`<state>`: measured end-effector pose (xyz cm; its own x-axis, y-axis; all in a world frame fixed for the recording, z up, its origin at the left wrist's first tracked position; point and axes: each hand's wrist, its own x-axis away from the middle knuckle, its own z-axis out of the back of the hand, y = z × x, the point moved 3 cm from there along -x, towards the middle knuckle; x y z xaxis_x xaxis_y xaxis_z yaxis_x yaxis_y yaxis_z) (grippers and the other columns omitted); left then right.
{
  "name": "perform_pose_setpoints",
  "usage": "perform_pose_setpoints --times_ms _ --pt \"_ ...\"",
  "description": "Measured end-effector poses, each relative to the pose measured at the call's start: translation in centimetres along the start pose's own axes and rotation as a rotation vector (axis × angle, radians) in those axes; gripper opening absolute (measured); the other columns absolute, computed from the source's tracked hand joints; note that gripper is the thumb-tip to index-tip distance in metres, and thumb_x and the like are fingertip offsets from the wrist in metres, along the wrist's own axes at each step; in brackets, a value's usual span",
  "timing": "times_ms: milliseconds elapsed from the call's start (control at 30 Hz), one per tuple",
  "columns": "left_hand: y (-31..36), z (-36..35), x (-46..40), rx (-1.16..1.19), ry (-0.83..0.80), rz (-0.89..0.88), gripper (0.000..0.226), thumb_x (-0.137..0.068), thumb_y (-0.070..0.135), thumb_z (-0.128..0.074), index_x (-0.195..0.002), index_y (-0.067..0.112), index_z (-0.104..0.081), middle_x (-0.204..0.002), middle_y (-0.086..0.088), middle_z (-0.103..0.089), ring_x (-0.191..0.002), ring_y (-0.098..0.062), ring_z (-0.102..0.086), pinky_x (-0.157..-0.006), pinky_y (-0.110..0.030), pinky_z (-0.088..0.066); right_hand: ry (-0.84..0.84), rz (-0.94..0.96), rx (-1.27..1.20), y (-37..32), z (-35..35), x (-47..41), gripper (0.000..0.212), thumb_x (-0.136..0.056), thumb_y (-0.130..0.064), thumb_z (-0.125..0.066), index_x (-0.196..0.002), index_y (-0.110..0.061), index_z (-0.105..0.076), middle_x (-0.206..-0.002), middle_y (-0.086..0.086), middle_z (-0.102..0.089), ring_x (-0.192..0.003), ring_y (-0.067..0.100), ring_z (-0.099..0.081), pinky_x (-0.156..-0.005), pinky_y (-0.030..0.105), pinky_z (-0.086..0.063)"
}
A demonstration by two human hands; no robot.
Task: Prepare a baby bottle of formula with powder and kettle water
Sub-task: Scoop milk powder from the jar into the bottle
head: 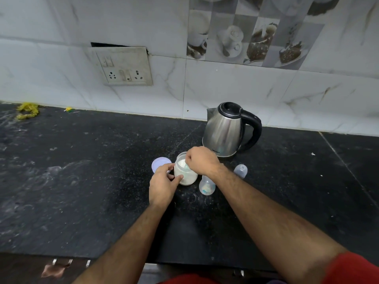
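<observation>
A clear jar of white powder [187,177] stands open on the black counter [82,181]. My left hand [163,186] grips the jar's left side. My right hand [202,161] is over the jar's mouth, fingers closed on a pale scoop [186,166] that dips into the powder. The jar's round lid [159,163] lies flat just left of it. An open baby bottle [206,186] stands right of the jar, partly behind my right forearm. Its clear cap [241,170] rests further right. A steel kettle [225,130] with a black handle stands behind them.
A tiled wall [225,83] with a socket plate [125,66] backs the counter. Yellow scraps [27,110] lie at the far left by the wall. Drawer handles [61,262] show below the counter's front edge.
</observation>
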<state>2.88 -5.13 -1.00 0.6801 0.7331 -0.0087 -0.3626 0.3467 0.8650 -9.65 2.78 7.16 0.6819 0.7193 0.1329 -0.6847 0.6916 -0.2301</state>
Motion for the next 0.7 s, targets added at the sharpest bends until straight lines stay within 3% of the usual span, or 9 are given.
perform_pose_setpoints --times_ms 100,167,267,367,533,700 --pt "-0.1 0.1 0.0 0.000 0.001 -0.009 0.041 -0.078 0.028 -0.081 -0.116 0.025 -0.065 -0.092 0.010 -0.070 -0.084 -0.003 -0.066 -0.080 -0.027 -0.052 -0.080 -0.031 0.053 -0.1 -1.0 -0.7 0.029 -0.085 -0.010 -0.047 -0.058 -0.018 -0.041 -0.073 0.003 -0.053 -0.071 0.026 -0.048 -0.048 0.029 -0.027" --pt "-0.1 0.1 0.1 -0.006 -0.007 -0.015 0.041 -0.078 0.027 -0.081 -0.116 0.025 -0.065 -0.092 0.011 -0.070 -0.084 -0.002 -0.066 -0.081 -0.028 -0.053 -0.084 -0.041 0.038 0.1 -1.1 -0.8 0.025 -0.088 -0.017 -0.050 -0.062 -0.016 -0.049 -0.075 0.003 -0.058 -0.073 0.025 -0.054 -0.051 0.029 -0.035" --pt "0.0 0.1 0.0 -0.001 -0.011 -0.018 0.040 -0.079 0.027 -0.080 -0.116 0.025 -0.066 -0.094 0.013 -0.070 -0.083 -0.001 -0.066 -0.082 -0.030 -0.055 0.091 -0.091 -0.086 1.1 0.1 -0.5 0.024 -0.091 -0.030 -0.053 -0.084 -0.017 -0.072 -0.083 0.000 -0.072 -0.081 0.023 -0.066 -0.069 0.035 -0.055" --pt "0.0 0.2 -0.1 0.010 -0.013 -0.014 0.039 -0.080 0.026 -0.080 -0.116 0.024 -0.066 -0.092 0.013 -0.070 -0.082 0.000 -0.066 -0.081 -0.028 -0.054 0.210 -0.205 -0.198 2.8 1.1 -0.5 0.022 -0.091 -0.026 -0.054 -0.087 -0.018 -0.074 -0.087 -0.001 -0.074 -0.083 0.022 -0.068 -0.073 0.036 -0.058" --pt "-0.2 0.2 -0.5 0.008 -0.038 -0.003 0.037 -0.081 0.027 -0.079 -0.115 0.024 -0.067 -0.084 0.010 -0.072 -0.082 -0.001 -0.067 -0.083 -0.030 -0.055 -0.054 -0.306 -0.235 3.9 -0.1 -1.6 0.018 -0.085 -0.015 -0.057 -0.088 -0.019 -0.075 -0.094 -0.001 -0.074 -0.091 0.022 -0.068 -0.087 0.042 -0.056" --pt "-0.4 0.3 -1.3 0.011 -0.054 0.003 0.041 -0.082 0.024 -0.077 -0.121 0.020 -0.066 -0.088 0.006 -0.076 -0.092 -0.007 -0.069 -0.090 -0.032 -0.053 -0.076 -0.304 -0.280 3.6 -1.1 -2.3 0.016 -0.084 -0.016 -0.059 -0.083 -0.019 -0.075 -0.091 -0.002 -0.074 -0.090 0.021 -0.068 -0.087 0.044 -0.057"
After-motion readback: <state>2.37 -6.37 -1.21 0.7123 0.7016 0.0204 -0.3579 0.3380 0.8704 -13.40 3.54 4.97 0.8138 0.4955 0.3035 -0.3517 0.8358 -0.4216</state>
